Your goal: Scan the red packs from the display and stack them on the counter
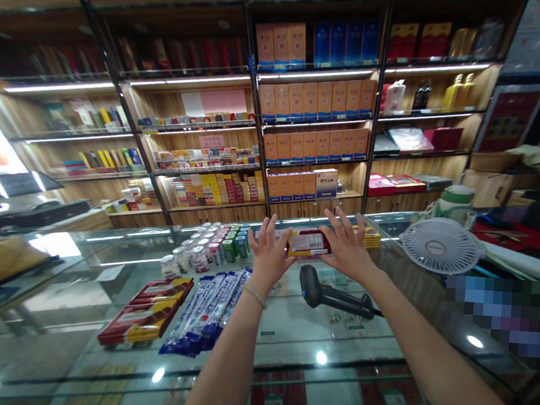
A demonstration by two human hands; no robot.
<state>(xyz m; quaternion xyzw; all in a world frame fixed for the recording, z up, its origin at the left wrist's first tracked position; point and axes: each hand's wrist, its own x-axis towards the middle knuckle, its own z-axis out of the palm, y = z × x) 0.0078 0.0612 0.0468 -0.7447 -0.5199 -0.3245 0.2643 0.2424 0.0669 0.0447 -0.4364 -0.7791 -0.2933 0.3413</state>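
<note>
Between my two hands is a red and yellow packet with a pale label (308, 243), above the glass counter. My left hand (269, 252) holds its left end between thumb and fingers, the other fingers raised. My right hand (348, 245) grips the right end. Just below the packet, a black handheld scanner (335, 298) lies on the glass. Left of my left forearm are blue and white long packets (207, 312), and beyond them red and yellow packets (146, 311) in a stack. Rows of small round containers (201, 258) stand behind these.
A white fan (441, 245) and a green-lidded jug (455, 203) sit at the right. Yellow packets (370, 237) lie behind my right hand. The glass counter (283, 342) spans the front, and shelves of boxes (311, 100) line the back wall.
</note>
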